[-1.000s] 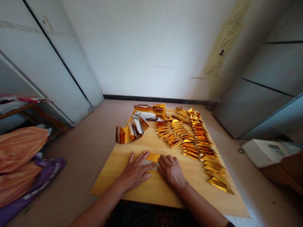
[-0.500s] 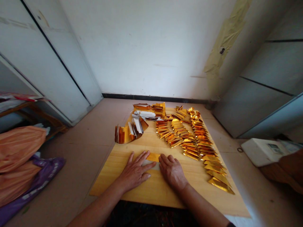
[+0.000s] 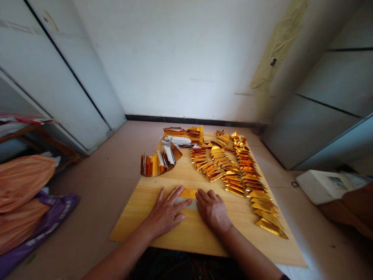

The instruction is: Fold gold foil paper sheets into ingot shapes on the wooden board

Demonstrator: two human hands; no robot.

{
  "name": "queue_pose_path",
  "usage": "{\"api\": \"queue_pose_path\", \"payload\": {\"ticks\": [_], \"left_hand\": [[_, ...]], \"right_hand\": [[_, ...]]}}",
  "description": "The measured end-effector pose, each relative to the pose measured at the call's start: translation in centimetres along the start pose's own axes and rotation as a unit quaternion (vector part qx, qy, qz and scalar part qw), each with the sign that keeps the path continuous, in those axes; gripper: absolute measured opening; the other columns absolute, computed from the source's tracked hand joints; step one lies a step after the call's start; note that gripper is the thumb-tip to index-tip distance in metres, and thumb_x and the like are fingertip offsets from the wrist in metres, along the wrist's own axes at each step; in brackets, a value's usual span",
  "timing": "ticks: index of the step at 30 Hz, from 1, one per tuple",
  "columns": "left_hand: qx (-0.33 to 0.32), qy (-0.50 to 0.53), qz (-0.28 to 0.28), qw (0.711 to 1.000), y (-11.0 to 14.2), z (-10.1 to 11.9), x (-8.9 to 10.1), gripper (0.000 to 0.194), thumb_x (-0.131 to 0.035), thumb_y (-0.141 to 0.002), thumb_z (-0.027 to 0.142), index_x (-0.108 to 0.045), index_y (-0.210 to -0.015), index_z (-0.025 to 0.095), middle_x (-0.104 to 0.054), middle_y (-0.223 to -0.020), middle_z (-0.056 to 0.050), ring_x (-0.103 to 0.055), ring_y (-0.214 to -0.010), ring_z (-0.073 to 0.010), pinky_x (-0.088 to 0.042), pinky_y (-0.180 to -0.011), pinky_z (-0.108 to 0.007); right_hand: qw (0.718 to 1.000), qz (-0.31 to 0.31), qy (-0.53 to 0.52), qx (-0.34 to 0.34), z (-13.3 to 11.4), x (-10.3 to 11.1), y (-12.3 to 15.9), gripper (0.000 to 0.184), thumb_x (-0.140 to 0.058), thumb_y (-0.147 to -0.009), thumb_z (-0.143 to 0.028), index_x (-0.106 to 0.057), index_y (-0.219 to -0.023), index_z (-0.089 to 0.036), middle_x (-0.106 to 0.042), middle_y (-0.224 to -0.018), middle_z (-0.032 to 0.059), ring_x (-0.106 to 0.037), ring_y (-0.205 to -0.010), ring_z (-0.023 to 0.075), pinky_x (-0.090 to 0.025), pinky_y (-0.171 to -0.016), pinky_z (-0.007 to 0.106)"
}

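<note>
One splayed left hand (image 3: 166, 213), one right hand (image 3: 213, 210), grip unclear to us, touch gold paper (image 3: 189, 193); room toward the board's (image 3: 136, 212) left edge

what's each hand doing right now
Left hand: open, fingers spread flat on the gold and white paper.
Right hand: fingers bent at the paper's right end; whether they grip it cannot be told.
</note>
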State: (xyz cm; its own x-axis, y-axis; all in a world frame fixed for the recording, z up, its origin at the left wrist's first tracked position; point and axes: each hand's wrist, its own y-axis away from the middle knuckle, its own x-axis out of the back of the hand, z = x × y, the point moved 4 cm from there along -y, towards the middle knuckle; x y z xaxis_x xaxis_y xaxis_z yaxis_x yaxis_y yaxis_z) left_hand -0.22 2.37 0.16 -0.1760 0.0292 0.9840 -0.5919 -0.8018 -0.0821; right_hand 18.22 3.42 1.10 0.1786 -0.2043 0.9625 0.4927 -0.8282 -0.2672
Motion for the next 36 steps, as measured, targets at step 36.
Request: {"api": "queue_pose_path", "payload": {"ticks": [36], "left_hand": [[0.048, 0.0, 0.033, 0.998, -1.5, 1.2, 1.1, 0.058, -0.056, -0.08, 0.053, -0.047, -0.13, 0.024, -0.045, -0.141, -0.011, -0.038, -0.131, -0.0272, -0.009, -0.112, -0.056]], "right_hand": [[0.993, -0.06, 0.041, -0.089, 0.2, 0.5, -0.4, 0.024, -0.047, -0.091, -0.03, -0.056, -0.112, -0.024, -0.059, -0.109, 0.0069, -0.048, -0.088, 0.022, -0.035, -0.068, 0.033]]}}
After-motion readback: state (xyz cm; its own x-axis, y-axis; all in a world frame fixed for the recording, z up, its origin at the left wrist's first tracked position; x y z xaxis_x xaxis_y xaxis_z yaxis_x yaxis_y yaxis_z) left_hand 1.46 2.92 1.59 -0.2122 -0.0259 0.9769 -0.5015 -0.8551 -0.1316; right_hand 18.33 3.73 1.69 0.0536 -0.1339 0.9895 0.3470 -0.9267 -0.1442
